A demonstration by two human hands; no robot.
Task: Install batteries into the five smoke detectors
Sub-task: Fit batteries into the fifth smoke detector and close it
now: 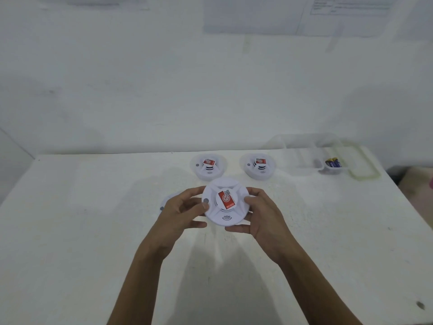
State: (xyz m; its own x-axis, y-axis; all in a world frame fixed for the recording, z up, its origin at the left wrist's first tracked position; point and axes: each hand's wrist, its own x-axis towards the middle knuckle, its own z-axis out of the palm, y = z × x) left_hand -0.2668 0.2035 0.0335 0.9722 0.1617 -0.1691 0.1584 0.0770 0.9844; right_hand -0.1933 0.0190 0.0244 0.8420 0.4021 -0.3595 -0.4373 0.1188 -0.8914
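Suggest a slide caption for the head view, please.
Left hand and right hand hold a round white plastic smoke detector above a white table.

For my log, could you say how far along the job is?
Back-left detector and back-right detector sit assembled, possibly done. Left hand and right hand hold a third detector; a fourth detector shows behind. Batteries lie in the tray. No fifth visible.

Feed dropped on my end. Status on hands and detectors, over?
Left hand and right hand grip one smoke detector, sticker side up. Two rear detectors on table, fourth detector partly behind left hand. Batteries in clear tray, far right. No obstruction.
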